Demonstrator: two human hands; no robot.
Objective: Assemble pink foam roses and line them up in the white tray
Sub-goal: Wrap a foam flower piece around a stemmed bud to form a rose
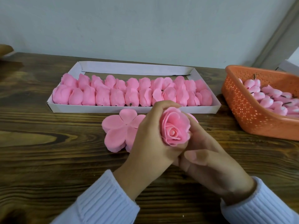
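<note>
Centrally, rose point(174, 126) gripped between left hand point(150, 139), right hand point(208, 159)

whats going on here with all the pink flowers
A person is assembling pink foam roses at a wooden table. The left hand grips one rose around its side while the right hand holds it from below. A stack of flat petal pieces lies beside the left hand. The white tray behind holds two rows of finished roses, and an orange basket on the right holds buds.
</note>
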